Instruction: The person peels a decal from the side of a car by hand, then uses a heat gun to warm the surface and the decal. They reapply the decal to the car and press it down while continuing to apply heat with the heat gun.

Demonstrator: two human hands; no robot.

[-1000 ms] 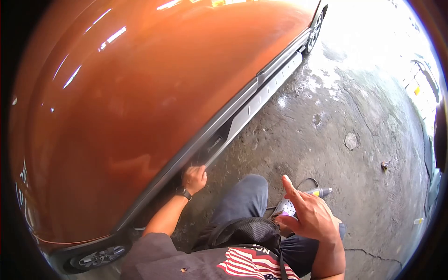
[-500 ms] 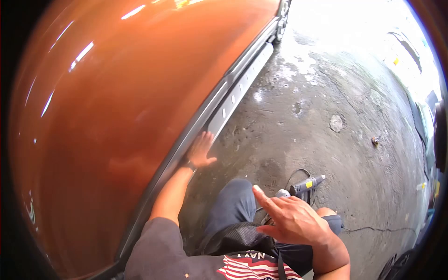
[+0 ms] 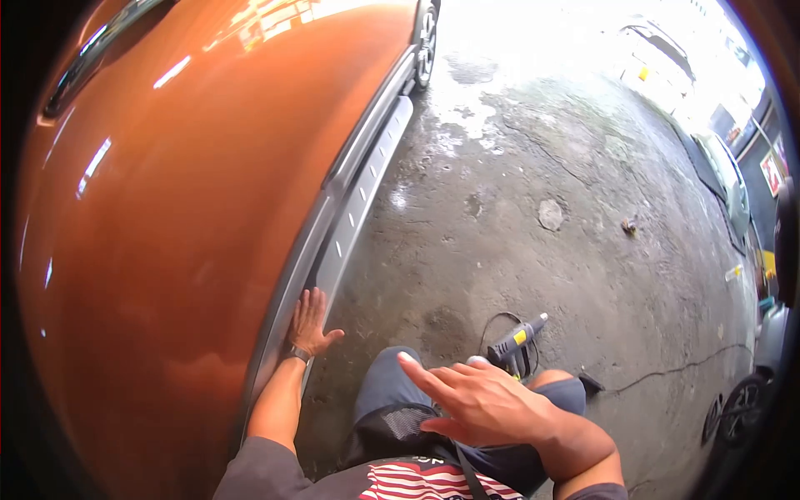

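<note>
Shirt cloth (image 3: 425,481) with red and white stripes fills the near edge, and a black mesh bag (image 3: 400,423) sits across my lap, probably worn so that it stays with me. Above it hangs my right hand (image 3: 483,400), palm down, index finger stretched to the left and thumb apart, gripping nothing; I judge it is held up for balance, since my bent knee (image 3: 387,379) suggests I am sitting low or crouching.

To the left, my left hand (image 3: 309,329) lies flat on the dark near end of a side step (image 3: 358,204), fingers pointing far, thumb out to the right, nothing grasped. Such a flat palm suits feeling or steadying that surface; how hard it presses I cannot tell. A watch or band (image 3: 298,354) circles that wrist.

Just beyond my right hand, a grey tool (image 3: 510,343) with a yellow label rests on the concrete floor (image 3: 467,258), near enough to reach, which may explain its place. A dark cord (image 3: 675,369) trails off to the right.

The side step runs along the lower edge of an orange car (image 3: 192,208) towards its far wheel (image 3: 427,46). Glare washes out the far right.
</note>
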